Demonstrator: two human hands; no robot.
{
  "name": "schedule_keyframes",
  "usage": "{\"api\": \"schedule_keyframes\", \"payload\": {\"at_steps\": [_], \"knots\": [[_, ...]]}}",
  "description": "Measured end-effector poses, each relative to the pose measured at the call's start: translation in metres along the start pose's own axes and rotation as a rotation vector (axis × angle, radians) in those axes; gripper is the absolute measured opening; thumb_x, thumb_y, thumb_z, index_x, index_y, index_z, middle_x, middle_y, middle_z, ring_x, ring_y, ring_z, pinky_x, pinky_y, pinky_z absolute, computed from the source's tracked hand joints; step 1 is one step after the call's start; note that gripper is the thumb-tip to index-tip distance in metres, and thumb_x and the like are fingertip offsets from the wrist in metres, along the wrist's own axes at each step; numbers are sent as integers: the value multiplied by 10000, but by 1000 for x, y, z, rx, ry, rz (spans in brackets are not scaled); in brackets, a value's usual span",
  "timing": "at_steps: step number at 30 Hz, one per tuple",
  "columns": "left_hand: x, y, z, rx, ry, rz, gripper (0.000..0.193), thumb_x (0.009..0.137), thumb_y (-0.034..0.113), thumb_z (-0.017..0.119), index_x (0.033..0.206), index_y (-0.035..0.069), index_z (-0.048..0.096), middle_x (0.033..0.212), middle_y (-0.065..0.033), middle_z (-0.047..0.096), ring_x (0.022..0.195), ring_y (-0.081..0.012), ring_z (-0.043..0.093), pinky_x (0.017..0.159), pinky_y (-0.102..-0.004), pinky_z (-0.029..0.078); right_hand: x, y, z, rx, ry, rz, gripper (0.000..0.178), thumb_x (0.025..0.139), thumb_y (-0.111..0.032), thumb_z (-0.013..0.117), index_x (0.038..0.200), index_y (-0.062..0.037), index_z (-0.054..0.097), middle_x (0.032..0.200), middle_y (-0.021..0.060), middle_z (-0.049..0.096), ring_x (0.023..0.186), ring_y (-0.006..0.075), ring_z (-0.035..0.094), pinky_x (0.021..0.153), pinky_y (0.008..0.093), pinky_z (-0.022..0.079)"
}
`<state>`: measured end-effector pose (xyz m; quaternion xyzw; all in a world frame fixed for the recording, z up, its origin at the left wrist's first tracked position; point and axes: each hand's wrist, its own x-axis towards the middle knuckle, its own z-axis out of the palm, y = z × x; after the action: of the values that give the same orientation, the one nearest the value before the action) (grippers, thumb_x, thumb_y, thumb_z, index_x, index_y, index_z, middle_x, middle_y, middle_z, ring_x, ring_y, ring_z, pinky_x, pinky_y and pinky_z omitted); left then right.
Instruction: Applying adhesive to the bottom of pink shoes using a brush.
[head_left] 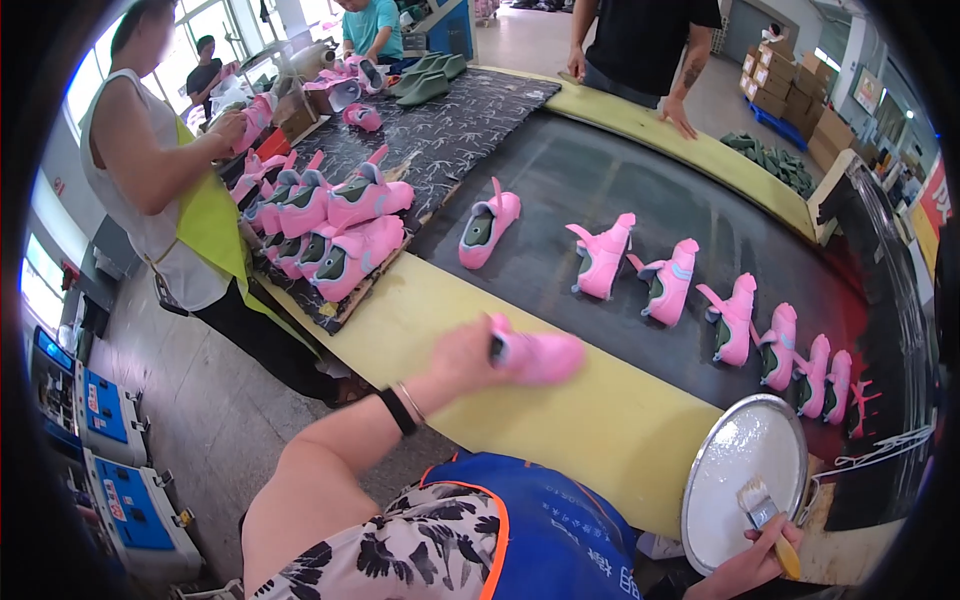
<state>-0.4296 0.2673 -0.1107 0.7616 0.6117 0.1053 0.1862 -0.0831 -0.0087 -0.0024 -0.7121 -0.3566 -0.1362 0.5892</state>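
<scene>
My left hand [462,355] is closed around the heel end of a pink shoe upper [548,360], held over the yellow board along the belt's near edge; both are blurred by motion. My right hand [762,562] grips the yellow handle of a flat paintbrush [757,502]. Its pale bristles are over a round metal tray [690,500] coated with white liquid [742,445]. Beyond the board, a dark conveyor belt [540,250] carries a row of pink uppers, among them a single one [490,228] at the left and another [604,256] farther right.
Pink uppers on dark green lasts are heaped [335,225] on a black patterned table at left. Beside it a person in a yellow-green apron [215,225] handles another upper. Across the belt a person in black [645,45] rests a hand on the far yellow edge [690,135].
</scene>
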Motion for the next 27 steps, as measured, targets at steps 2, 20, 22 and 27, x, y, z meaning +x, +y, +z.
{"api": "schedule_keyframes", "payload": {"at_steps": [2,20,22,27], "knots": [[-25,35,19,-58,-90,123,721,702,571,833,1077,33,533,916,-214,689,853,-391,707,754,-479,562,-1,2,1,15,49,40,279,985,-173,692,886,53,563,762,113,553,684,208,529,613,352,466],[-11,70,35,47,-366,422,1091,674,528,834,1583,252,299,1084,-272,624,936,-427,682,847,-492,551,0,48,-37,261,386,518,265,1034,-184,594,1234,-20,649,1049,62,624,744,101,526,726,225,443],[-13,83,39,-39,-442,371,1059,672,433,828,1570,235,304,1105,-276,642,979,-431,683,870,-491,554,10,92,-67,-82,104,396,327,1060,-243,521,1325,-57,571,1087,104,655,825,152,603,679,267,478],[-23,131,56,-261,-491,202,1032,699,336,808,1572,168,284,1219,-261,656,1125,-394,673,969,-432,534,47,88,-69,335,169,689,218,953,-119,686,1135,-6,643,1014,65,642,812,95,617,658,228,527]]}}
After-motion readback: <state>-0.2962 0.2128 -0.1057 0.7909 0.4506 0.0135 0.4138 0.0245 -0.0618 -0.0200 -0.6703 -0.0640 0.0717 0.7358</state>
